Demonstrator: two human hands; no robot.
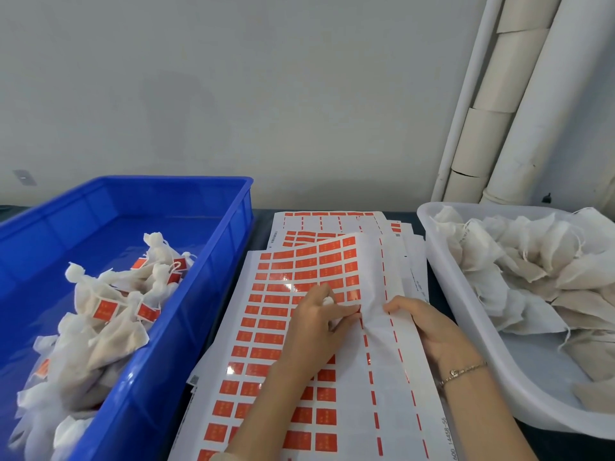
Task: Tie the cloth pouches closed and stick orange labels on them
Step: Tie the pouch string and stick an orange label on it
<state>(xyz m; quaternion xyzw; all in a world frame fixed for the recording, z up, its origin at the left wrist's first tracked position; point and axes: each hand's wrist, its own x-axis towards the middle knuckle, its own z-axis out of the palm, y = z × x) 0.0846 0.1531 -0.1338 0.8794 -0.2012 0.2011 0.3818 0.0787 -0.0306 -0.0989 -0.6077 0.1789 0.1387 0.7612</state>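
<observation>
A sheet of orange labels (286,327) lies in front of me on a stack of similar sheets, its far right part bent up. My left hand (316,327) rests on it with curled fingers holding a bit of white cloth pouch (328,300). Its fingertips pinch at an orange label (353,296) by the fold. My right hand (429,327) pinches the sheet's mostly stripped right strip, thumb on top. Tied, labelled pouches (109,307) lie in the blue bin (186,344) on the left. Unlabelled pouches (519,261) fill the white tray (472,327) on the right.
More label sheets (332,224) are fanned out behind the top one. White pipes and cardboard tubes (519,104) lean against the grey wall at the back right. The dark table (263,224) shows between the bin and the sheets.
</observation>
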